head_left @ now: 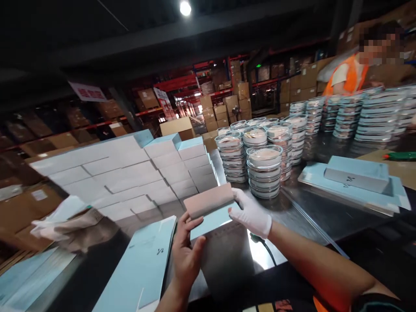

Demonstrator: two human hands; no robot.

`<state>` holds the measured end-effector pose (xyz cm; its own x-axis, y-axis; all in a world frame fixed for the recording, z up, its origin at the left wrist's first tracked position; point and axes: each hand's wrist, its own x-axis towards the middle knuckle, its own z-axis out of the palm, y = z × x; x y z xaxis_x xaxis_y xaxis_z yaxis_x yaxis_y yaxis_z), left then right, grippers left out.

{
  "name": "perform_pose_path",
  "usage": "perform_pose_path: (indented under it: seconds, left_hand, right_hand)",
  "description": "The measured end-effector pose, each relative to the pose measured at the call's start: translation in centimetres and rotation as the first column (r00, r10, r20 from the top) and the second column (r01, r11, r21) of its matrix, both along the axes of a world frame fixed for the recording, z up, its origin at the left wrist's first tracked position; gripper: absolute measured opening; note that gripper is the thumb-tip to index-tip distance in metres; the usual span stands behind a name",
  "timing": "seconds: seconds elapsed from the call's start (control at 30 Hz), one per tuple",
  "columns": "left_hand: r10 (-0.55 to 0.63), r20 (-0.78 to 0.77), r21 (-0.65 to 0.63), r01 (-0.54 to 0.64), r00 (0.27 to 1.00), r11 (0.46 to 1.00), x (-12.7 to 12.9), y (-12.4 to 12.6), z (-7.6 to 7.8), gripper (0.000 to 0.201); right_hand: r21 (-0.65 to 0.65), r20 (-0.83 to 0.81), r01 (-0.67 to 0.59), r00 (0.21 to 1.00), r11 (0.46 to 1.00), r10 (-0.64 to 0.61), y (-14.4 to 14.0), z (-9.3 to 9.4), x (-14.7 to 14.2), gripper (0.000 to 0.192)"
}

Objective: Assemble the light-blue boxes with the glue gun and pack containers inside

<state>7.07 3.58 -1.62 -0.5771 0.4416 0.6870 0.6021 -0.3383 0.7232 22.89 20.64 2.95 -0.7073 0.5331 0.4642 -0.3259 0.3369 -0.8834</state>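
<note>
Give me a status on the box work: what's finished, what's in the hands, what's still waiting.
Done: a large block of assembled white-and-blue boxes stands stacked on the steel table. In hand: the bare left hand and the gloved right hand hold one light-blue box between them. Left: flat blue box blanks lie at the near edge, and many stacks of round clear containers stand unboxed.

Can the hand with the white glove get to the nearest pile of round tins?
Probably yes. The right hand grips the end of the box, and the nearest tin stack stands just beyond it on the table, with nothing between them. It would need to let go of the box first.
</note>
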Motion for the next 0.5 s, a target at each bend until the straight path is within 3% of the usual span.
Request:
perform_pose_path:
  seconds: [0.13,0.23,0.3,0.43,0.5]
  left_hand:
    - [-0.146,-0.032,0.189,0.149,0.989,0.971,-0.5,-0.1,0.2,0.049]
    - [-0.206,-0.238,0.051,0.224,0.949,0.973,-0.9,-0.5,1.2,0.024]
    - [-0.251,-0.35,-0.036,0.255,0.903,0.966,-1.0,-0.7,1.6,0.018]
    - [-0.26,-0.428,-0.011,0.283,0.866,0.959,-1.3,-1.1,2.1,0.019]
    - [-0.263,-0.483,-0.047,0.275,0.836,0.96,-1.7,-1.2,3.0,0.019]
  right_hand:
    - [0.163,0.02,-0.072,0.997,0.984,0.07,0.1,-1.7,2.6,0.07]
    - [0.287,-0.092,-0.016,0.995,0.958,0.045,-0.7,-3.5,3.6,0.041]
    - [0.347,-0.18,0.03,0.983,0.937,0.035,-1.5,-4.1,3.8,0.028]
    - [0.453,-0.331,0.117,0.942,0.884,0.045,-2.2,-3.7,3.6,0.021]
    - [0.471,-0.37,0.167,0.929,0.866,0.022,-2.1,-3.1,3.3,0.021]
